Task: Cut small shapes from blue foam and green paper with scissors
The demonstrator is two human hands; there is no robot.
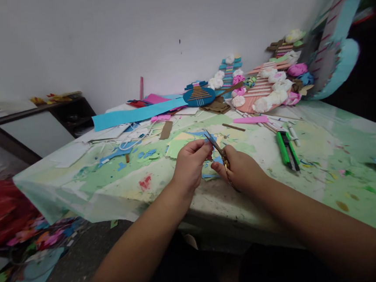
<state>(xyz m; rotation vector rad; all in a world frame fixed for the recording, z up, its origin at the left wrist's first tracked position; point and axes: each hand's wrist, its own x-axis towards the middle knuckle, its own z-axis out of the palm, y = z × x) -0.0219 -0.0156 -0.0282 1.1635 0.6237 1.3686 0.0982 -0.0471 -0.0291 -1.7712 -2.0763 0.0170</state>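
My right hand [244, 166] is wrapped round a pair of scissors [222, 153] with gold-coloured handles, its blades angled up and away to the left. Close beside the blades, my left hand [191, 160] is closed in a pinch. Whatever its fingertips hold is too small and hidden to name. Behind and beneath the hands lie sheets of pale green paper [174, 148] and blue paper scraps, partly covered by my fingers. Both hands are above the near edge of the table, fairly close together.
A paint-stained plastic cloth covers the table [112, 182]. A green utility knife [286, 150] and markers [293, 132] lie to the right. Blue cut-outs [148, 153] and a long blue strip [139, 113] are left. Decorated cardboard guitars [199, 94] stand along the wall.
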